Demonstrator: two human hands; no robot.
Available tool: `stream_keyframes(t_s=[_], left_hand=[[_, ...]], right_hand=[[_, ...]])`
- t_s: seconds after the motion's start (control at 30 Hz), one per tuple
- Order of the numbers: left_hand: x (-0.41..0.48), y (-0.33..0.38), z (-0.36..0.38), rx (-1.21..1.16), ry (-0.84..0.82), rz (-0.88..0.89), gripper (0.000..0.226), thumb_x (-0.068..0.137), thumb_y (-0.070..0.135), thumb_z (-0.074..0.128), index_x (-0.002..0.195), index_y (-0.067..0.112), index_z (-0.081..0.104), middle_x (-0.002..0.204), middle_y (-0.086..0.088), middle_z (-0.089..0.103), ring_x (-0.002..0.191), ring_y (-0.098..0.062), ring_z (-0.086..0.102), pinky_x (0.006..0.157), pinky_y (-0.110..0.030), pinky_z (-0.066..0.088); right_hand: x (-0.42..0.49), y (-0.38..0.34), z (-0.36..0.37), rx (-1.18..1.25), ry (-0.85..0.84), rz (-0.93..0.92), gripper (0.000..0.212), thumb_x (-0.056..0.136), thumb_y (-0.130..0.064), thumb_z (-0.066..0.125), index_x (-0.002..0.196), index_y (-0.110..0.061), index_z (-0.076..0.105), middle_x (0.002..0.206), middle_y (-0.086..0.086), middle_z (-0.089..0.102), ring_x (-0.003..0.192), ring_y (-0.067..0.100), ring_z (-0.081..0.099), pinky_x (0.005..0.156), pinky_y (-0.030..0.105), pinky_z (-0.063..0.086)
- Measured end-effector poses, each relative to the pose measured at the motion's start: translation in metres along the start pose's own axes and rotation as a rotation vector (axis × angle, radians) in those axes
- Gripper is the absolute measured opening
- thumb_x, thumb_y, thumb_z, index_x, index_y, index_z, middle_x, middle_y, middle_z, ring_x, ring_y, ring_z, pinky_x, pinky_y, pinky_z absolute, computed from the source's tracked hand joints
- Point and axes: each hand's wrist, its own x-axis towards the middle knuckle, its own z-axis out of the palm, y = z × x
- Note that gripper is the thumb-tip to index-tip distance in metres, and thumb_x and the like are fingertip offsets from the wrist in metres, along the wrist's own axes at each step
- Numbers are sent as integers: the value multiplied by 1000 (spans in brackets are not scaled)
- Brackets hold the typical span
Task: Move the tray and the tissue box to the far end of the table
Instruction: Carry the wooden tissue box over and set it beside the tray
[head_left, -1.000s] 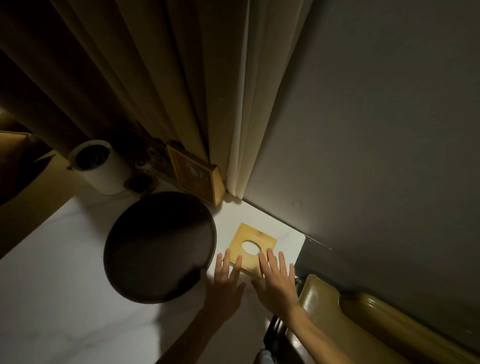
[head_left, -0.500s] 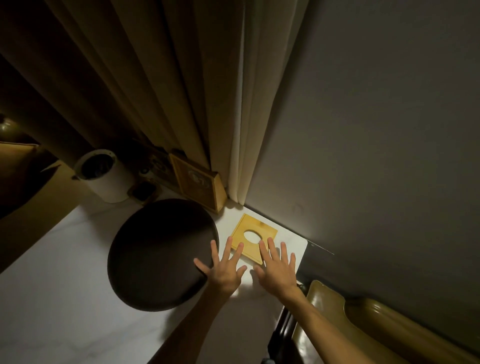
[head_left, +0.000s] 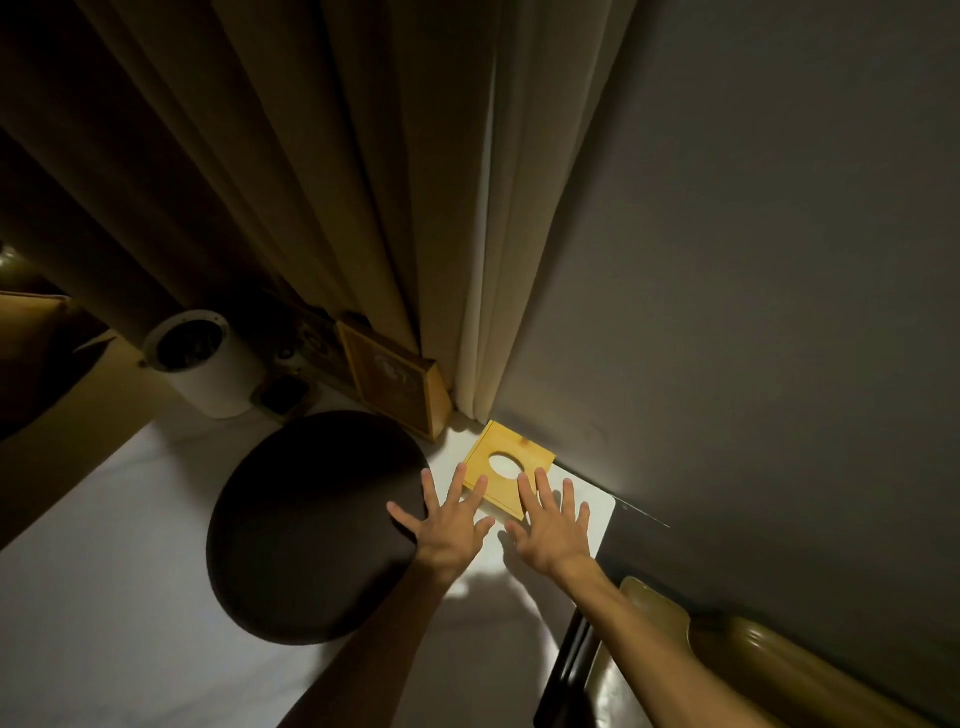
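Observation:
A square wooden tissue box (head_left: 506, 453) with an oval hole in its top lies in the far right corner of the white table (head_left: 104, 597), close to the wall. The round dark tray (head_left: 311, 525) lies flat to its left. My left hand (head_left: 449, 525) is spread open, thumb over the tray's right rim, fingertips at the box's near left edge. My right hand (head_left: 550, 525) is also flat and open, its fingertips resting on the box's near right edge. Neither hand grips anything.
A framed wooden picture (head_left: 392, 382) leans against the curtain (head_left: 363, 182) behind the tray. A white cylindrical container (head_left: 202, 361) stands at the back left. The grey wall (head_left: 753, 260) bounds the table's right side. A tan chair (head_left: 727, 670) sits at lower right.
Both hands have slid forward toward the corner, and the tissue box has shifted farther back toward the wall and curtain. The left thumb now overlaps the tray's rim.

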Motion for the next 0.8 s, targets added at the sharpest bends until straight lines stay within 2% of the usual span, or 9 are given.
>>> stream_keyframes(t_s=[0.43,0.8], left_hand=[[19,5,-6,16,-1,-10,62,96,53,35,150,46,4,163,8,-14,145,-39,-23,95,-81,-14],[23,5,-7,37,11,-15,64,96,53,36,150,46,2,163,9,-14,146,-39,-20,97,-81,-10]], right_hand=[[16,4,-12,20,-21,-6,71,99,-54,34,157,-34,-4,166,-3,-16,151,37,-15,119,59,-1],[21,13,-6,-44,-5,-29,73,99,-51,34,155,-36,-12,165,-5,-19,152,37,-9,120,57,5]])
